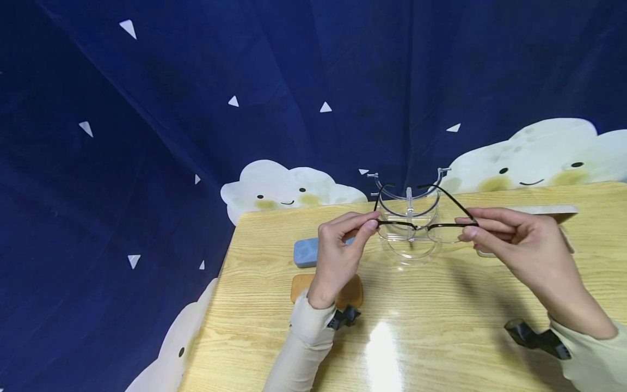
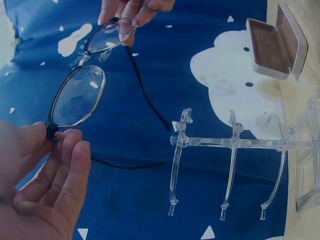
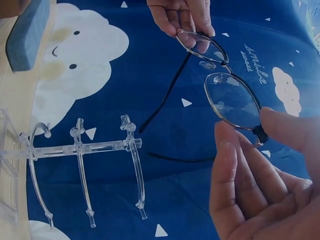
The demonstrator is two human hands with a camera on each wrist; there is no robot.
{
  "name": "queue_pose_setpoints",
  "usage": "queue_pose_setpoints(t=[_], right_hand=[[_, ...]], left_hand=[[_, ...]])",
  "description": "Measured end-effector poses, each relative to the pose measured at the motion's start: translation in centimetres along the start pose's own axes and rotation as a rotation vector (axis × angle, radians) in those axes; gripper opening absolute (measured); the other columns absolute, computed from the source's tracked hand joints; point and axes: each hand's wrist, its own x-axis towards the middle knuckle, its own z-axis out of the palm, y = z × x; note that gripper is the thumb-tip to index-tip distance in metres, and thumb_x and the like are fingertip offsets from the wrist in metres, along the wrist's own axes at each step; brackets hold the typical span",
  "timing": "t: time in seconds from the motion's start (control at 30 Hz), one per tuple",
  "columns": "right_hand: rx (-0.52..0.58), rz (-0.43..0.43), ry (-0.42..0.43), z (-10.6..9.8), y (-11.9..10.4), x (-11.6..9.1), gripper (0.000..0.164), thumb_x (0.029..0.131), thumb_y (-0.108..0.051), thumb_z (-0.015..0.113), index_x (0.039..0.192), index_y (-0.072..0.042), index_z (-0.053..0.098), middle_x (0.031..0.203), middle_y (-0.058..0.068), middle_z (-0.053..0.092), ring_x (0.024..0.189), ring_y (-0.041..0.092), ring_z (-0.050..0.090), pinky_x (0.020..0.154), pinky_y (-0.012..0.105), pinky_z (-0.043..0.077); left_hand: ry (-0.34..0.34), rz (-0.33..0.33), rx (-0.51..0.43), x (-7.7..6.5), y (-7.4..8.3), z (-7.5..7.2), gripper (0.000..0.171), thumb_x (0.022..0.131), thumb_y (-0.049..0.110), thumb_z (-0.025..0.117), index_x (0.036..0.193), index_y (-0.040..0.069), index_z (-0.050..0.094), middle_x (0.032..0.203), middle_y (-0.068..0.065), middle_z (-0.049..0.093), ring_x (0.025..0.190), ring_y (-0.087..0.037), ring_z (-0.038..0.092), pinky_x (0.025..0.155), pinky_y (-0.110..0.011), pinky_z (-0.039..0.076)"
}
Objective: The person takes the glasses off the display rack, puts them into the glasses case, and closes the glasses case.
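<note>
A pair of eyeglasses (image 1: 443,225) with a black upper frame and clear lenses is held up in front of a clear display stand (image 1: 410,204). My left hand (image 1: 341,247) pinches its left hinge corner between thumb and fingers. At the opposite corner, my right hand (image 1: 529,250) pinches the frame the same way. Both black temples are unfolded and point away toward the stand, as the left wrist view shows with one temple (image 2: 145,90). The stand's curved arms (image 3: 84,175) sit one above another on a central post and carry no glasses.
Behind my left hand lie a blue case (image 1: 306,252) and an orange-brown case (image 1: 300,284). An opened glasses case with a brown lining (image 2: 270,47) stands right of the stand. A dark blue curtain (image 1: 294,65) with clouds hangs behind the wooden table (image 1: 254,337).
</note>
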Motion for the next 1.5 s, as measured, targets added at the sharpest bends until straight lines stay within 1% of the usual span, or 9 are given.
queue_pose_setpoints(t=[0.13, 0.3, 0.47, 0.6, 0.83, 0.93, 1.03, 1.17, 1.5], right_hand=[[-0.031, -0.010, 0.003, 0.04, -0.07, -0.06, 0.036, 0.095, 0.005, 0.071, 0.126, -0.012, 0.073, 0.110, -0.011, 0.081, 0.090, 0.003, 0.079, 0.071, 0.019, 0.062], [-0.135, -0.010, 0.021, 0.20, -0.48, -0.08, 0.034, 0.096, 0.001, 0.072, 0.129, -0.003, 0.069, 0.111, -0.012, 0.081, 0.094, 0.002, 0.078, 0.071, 0.020, 0.062], [-0.242, -0.001, 0.032, 0.30, -0.62, -0.05, 0.035, 0.096, -0.003, 0.073, 0.130, -0.003, 0.069, 0.111, -0.016, 0.080, 0.093, 0.000, 0.078, 0.069, 0.020, 0.062], [-0.276, 0.002, 0.034, 0.32, -0.42, -0.02, 0.034, 0.096, -0.004, 0.074, 0.129, -0.009, 0.070, 0.110, -0.018, 0.080, 0.093, -0.001, 0.077, 0.068, 0.019, 0.062], [-0.108, -0.040, -0.024, -0.04, 0.07, 0.03, 0.037, 0.095, 0.006, 0.070, 0.128, -0.010, 0.072, 0.110, -0.012, 0.081, 0.090, 0.002, 0.078, 0.068, 0.018, 0.061], [-0.167, -0.035, -0.019, -0.07, 0.18, 0.12, 0.036, 0.096, 0.004, 0.070, 0.128, -0.012, 0.072, 0.109, -0.015, 0.081, 0.090, 0.000, 0.078, 0.068, 0.017, 0.061], [-0.227, -0.033, -0.013, -0.11, 0.21, 0.14, 0.035, 0.096, 0.002, 0.071, 0.127, -0.014, 0.072, 0.106, -0.017, 0.080, 0.089, -0.001, 0.077, 0.068, 0.017, 0.061], [-0.213, -0.035, -0.013, -0.17, 0.24, 0.07, 0.033, 0.096, 0.004, 0.070, 0.124, -0.013, 0.074, 0.100, -0.014, 0.082, 0.087, 0.000, 0.078, 0.069, 0.016, 0.061], [-0.228, -0.025, -0.003, -0.16, 0.17, 0.02, 0.026, 0.096, 0.002, 0.071, 0.118, -0.011, 0.075, 0.096, -0.011, 0.082, 0.083, 0.001, 0.078, 0.069, 0.016, 0.061]], left_hand=[[-0.006, -0.037, -0.092, 0.08, 0.02, -0.04, 0.022, 0.100, 0.010, 0.070, 0.116, -0.004, 0.077, 0.106, -0.022, 0.079, 0.086, -0.017, 0.079, 0.081, -0.031, 0.066], [0.005, -0.172, -0.254, 0.20, 0.35, -0.06, 0.026, 0.097, 0.000, 0.070, 0.120, -0.011, 0.072, 0.109, -0.034, 0.075, 0.087, -0.002, 0.075, 0.086, -0.031, 0.065], [0.039, -0.229, -0.277, 0.19, 0.58, -0.03, 0.026, 0.095, -0.003, 0.072, 0.118, -0.014, 0.072, 0.110, -0.035, 0.074, 0.082, 0.001, 0.075, 0.084, -0.029, 0.065], [0.067, -0.215, -0.253, 0.10, 0.57, 0.07, 0.024, 0.093, -0.002, 0.075, 0.113, -0.013, 0.074, 0.107, -0.033, 0.075, 0.083, 0.001, 0.075, 0.082, -0.031, 0.066], [0.084, -0.173, -0.191, 0.07, 0.42, 0.12, 0.023, 0.089, -0.001, 0.079, 0.110, -0.010, 0.077, 0.107, -0.031, 0.076, 0.088, -0.015, 0.079, 0.081, -0.027, 0.065], [0.090, -0.148, -0.157, 0.04, 0.32, 0.12, 0.022, 0.089, 0.002, 0.080, 0.109, -0.008, 0.078, 0.107, -0.027, 0.078, 0.088, -0.019, 0.080, 0.081, -0.029, 0.065], [0.097, -0.120, -0.131, 0.04, 0.25, 0.12, 0.020, 0.090, 0.004, 0.080, 0.107, -0.006, 0.079, 0.106, -0.022, 0.079, 0.088, -0.015, 0.079, 0.082, -0.030, 0.065], [0.101, -0.094, -0.116, 0.06, 0.08, 0.13, 0.019, 0.090, 0.005, 0.080, 0.107, -0.005, 0.080, 0.105, -0.021, 0.080, 0.089, -0.011, 0.078, 0.081, -0.029, 0.065], [0.094, -0.052, -0.069, 0.14, -0.20, 0.09, 0.019, 0.092, 0.010, 0.080, 0.106, -0.002, 0.081, 0.103, -0.018, 0.080, 0.098, -0.023, 0.078, 0.088, -0.031, 0.065]])
